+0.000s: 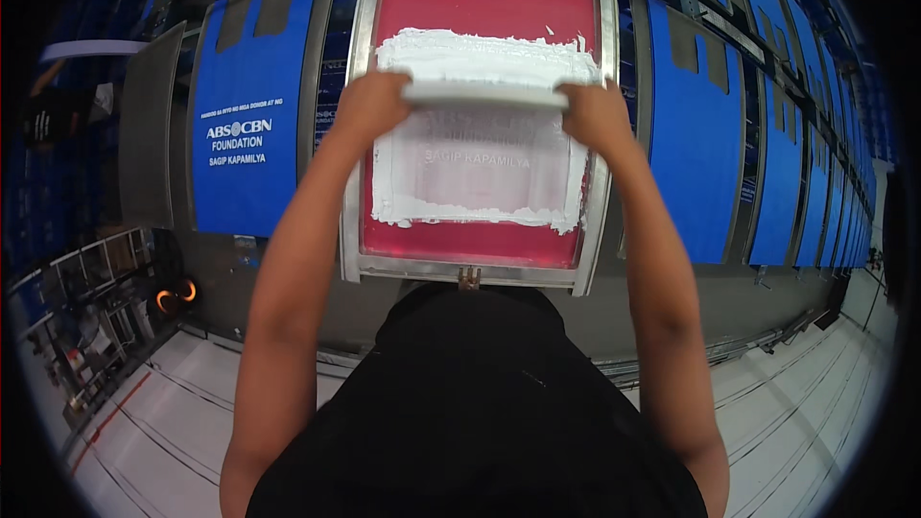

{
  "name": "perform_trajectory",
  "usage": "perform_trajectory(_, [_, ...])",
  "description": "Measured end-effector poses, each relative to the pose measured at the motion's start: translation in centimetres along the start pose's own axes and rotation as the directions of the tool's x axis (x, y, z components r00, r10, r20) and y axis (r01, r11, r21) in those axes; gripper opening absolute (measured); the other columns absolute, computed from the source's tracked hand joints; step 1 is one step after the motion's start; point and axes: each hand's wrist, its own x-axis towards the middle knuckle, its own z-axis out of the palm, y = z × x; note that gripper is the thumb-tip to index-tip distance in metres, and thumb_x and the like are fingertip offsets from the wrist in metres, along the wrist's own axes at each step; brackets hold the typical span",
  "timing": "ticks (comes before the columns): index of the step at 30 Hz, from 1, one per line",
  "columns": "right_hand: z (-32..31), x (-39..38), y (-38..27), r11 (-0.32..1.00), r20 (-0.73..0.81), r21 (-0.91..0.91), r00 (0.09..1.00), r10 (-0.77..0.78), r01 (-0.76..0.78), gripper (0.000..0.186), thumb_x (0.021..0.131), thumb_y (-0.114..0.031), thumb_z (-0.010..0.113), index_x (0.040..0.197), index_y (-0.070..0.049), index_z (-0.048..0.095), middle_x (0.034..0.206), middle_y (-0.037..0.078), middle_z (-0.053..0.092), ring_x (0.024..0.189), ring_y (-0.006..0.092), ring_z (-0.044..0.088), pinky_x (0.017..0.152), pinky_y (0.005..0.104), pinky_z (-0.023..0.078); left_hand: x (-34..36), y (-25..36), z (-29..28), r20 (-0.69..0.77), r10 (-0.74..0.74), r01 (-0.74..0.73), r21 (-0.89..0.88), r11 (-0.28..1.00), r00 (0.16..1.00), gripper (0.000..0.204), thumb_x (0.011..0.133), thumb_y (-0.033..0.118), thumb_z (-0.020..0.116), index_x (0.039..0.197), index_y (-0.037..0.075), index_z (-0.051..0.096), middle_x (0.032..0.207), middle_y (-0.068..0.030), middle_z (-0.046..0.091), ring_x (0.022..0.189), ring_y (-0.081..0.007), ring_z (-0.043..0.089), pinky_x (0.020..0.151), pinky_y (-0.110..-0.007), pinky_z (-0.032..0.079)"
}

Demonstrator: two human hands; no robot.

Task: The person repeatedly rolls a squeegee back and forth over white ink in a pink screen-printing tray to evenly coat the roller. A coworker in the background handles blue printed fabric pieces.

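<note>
A screen-printing frame (593, 19) with a metal border and a red screen (484, 0) lies in front of me. White ink (566, 211) forms a rough rectangle on the red, thick along its edges, with faint lettering showing in the middle. My left hand (372, 105) and my right hand (595, 115) are closed on the two ends of a pale squeegee (484, 93), which crosses the upper part of the inked area.
Blue printed bag panels on boards (249, 201) lie left of the frame, with a long row of blue panels (696, 182) to the right. At far left are metal racks (101, 288) with glowing orange rings (176, 297), and white floor with dark lines shows below.
</note>
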Motion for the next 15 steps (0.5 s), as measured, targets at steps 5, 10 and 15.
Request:
perform_trajectory(5, [3.9, -16.3, -6.2, 0.988, 0.078, 0.133, 0.995, 0.066, -0.076, 0.042, 0.062, 0.0, 0.066, 0.102, -0.012, 0.069, 0.091, 0.01, 0.069, 0.095, 0.0264, 0.063, 0.112, 0.0554, 0.026, -17.2, 2.2, 4.8, -0.074, 0.184, -0.192, -0.115, 0.975, 0.98, 0.031, 0.057, 0.003, 0.072, 0.087, 0.006, 0.067, 0.085, -0.0143, 0.064, 0.084, -0.0341, 0.06, 0.078, -0.044, 0.047])
perform_trajectory(10, [5.4, -7.7, -2.4, 0.999, -0.059, 0.05, 0.998, 0.016, -0.013, 0.029, 0.065, -0.003, 0.064, 0.091, -0.012, 0.069, 0.081, 0.01, 0.069, 0.079, 0.0279, 0.065, 0.108, 0.0575, 0.028, -7.4, 0.5, 4.6, 0.025, 0.047, -0.046, -0.055, 0.997, 0.999, 0.023, 0.06, 0.008, 0.072, 0.083, 0.007, 0.068, 0.077, -0.0154, 0.066, 0.077, -0.0355, 0.063, 0.072, -0.047, 0.049])
perform_trajectory(15, [0.6, 2.8, 1.7, 0.998, -0.023, -0.057, 0.999, 0.035, -0.037, 0.042, 0.069, -0.011, 0.063, 0.111, -0.018, 0.068, 0.087, 0.013, 0.071, 0.089, 0.0254, 0.068, 0.103, 0.0495, 0.035, 3.8, 0.2, -0.9, 0.022, 0.062, -0.063, 0.037, 0.997, 0.998, 0.031, 0.075, 0.033, 0.074, 0.092, 0.008, 0.07, 0.085, -0.0166, 0.069, 0.083, -0.035, 0.066, 0.076, -0.043, 0.053])
